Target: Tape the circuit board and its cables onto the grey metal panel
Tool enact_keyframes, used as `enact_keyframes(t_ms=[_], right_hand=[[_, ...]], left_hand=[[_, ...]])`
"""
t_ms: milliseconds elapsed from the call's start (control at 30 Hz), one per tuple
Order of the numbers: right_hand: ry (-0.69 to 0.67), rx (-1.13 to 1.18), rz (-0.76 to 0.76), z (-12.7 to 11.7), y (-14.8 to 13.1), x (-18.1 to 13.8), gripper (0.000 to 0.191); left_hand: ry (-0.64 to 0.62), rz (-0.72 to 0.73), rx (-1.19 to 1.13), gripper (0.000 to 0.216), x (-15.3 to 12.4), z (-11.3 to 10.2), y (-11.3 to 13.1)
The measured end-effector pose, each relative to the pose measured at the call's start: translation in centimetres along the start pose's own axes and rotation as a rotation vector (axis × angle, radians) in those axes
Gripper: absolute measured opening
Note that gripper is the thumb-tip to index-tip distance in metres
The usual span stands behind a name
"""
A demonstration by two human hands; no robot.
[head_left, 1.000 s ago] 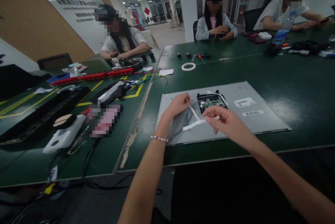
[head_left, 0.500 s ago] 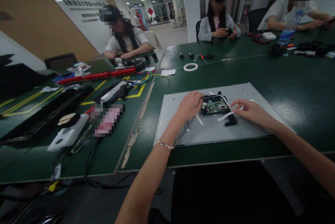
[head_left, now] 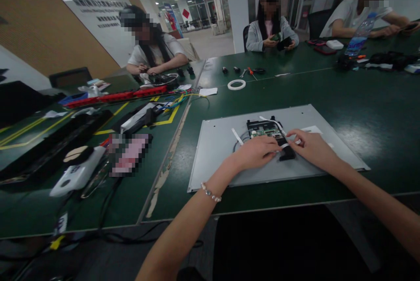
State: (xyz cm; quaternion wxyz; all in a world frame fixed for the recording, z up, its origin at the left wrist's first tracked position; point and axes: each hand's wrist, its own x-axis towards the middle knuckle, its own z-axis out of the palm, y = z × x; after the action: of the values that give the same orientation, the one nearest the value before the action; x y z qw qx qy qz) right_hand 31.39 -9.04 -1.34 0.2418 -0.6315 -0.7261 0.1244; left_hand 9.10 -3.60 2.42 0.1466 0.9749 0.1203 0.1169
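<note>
A flat grey panel point(head_left: 216, 149) lies on the green table, with a black plastic frame point(head_left: 287, 154) and a green circuit board point(head_left: 259, 133) on its middle. A short strip of white tape point(head_left: 284, 145) crosses the frame's right arm. My left hand point(head_left: 257, 152) is closed at the strip's left end, fingers together, covering the lower part of the board. At the right end, my right hand point(head_left: 310, 146) pinches the tape between thumb and forefinger. Another white strip point(head_left: 236, 136) sticks up by a grey cable, left of the board.
Beyond the panel lie a roll of white tape point(head_left: 236, 85) and an orange-handled screwdriver point(head_left: 251, 72). To the left are a pink phone point(head_left: 131, 154), a white device point(head_left: 78, 169) and a long black tray point(head_left: 55, 145). Several people sit around the table.
My left hand has moved from the board's upper left down and right to the tape strip. The strip now crosses the frame's arm. My right hand has stayed close to it.
</note>
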Motion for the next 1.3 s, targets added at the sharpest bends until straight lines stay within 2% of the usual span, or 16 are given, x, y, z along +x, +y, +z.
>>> enact_keyframes(t_ms=[200,400,600,833,900,1000,1100,1200,1300], right_hand=[[0.039,-0.31,0.05,0.2,-0.9,-0.5,0.029],[0.024,-0.35,0.103,0.2,-0.9,-0.8,0.029],[0.033,-0.441,0.162,0.0,-0.7,-1.2,0.033],[0.069,-0.404,0.216,-0.5,0.3,-1.2,0.029],[0.117,-0.361,0.183,-0.7,0.6,-1.3,0.028],[0.172,-0.267,-0.019,-0.7,1.0,-2.2,0.033],[0.093,-0.233,-0.226,-0.3,0.9,-3.8,0.042],[-0.013,-0.255,-0.263,0.2,0.5,-5.1,0.051],[-0.033,-0.269,-0.227,0.4,0.2,-5.7,0.053]], left_hand=[[0.005,0.003,0.04,0.025,0.2,0.1,0.0],[-0.004,-0.086,0.057,0.027,0.2,-0.2,0.3],[-0.024,-0.097,0.062,0.028,0.3,-0.2,0.2],[-0.03,-0.086,0.047,0.028,0.4,-0.2,0.1],[-0.029,-0.084,0.047,0.029,0.3,-0.2,0.1],[-0.006,-0.079,0.039,0.029,0.3,-0.1,0.1],[-0.004,-0.076,0.034,0.029,0.2,0.0,0.0],[-0.013,-0.07,0.034,0.028,0.3,0.0,-0.2],[-0.014,-0.06,0.022,0.027,0.3,-0.1,-0.2]])
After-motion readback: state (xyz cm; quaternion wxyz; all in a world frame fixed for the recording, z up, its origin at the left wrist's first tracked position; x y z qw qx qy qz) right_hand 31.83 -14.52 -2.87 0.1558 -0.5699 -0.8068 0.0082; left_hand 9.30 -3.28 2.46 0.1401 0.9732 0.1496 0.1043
